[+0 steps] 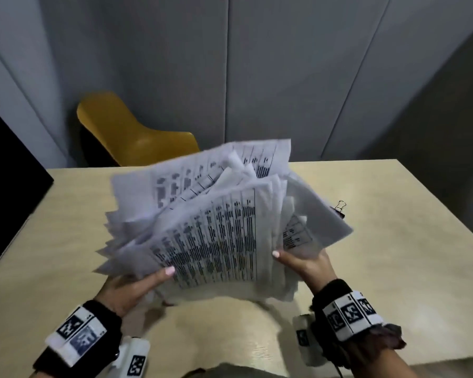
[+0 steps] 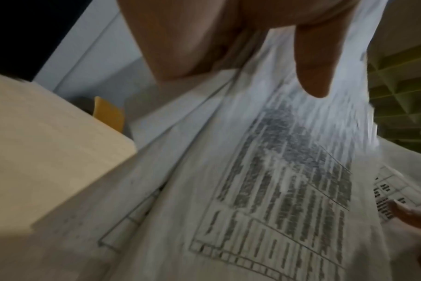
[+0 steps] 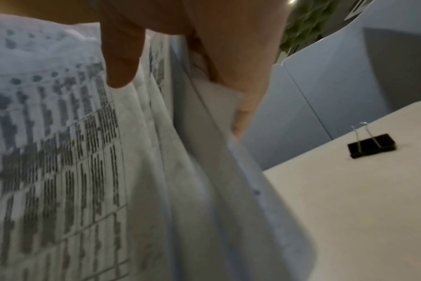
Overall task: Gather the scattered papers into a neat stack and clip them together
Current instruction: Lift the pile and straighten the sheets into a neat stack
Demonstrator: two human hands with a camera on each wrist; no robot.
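An uneven bundle of printed papers (image 1: 213,227) is held up off the table, its sheets fanned and misaligned, with table grids printed on them. My left hand (image 1: 137,285) grips the bundle's lower left edge, thumb on top. My right hand (image 1: 301,266) grips the lower right edge, thumb on the front sheet. The left wrist view shows my thumb (image 2: 312,72) pressed on the papers (image 2: 264,190). In the right wrist view my thumb (image 3: 123,62) pinches the sheets (image 3: 108,171). A black binder clip (image 1: 340,209) lies on the table behind the papers' right corner, clear in the right wrist view (image 3: 371,145).
The light wooden table (image 1: 393,268) runs to a far edge. A yellow chair (image 1: 131,135) stands beyond it against grey wall panels. A dark panel (image 1: 8,186) borders the left side.
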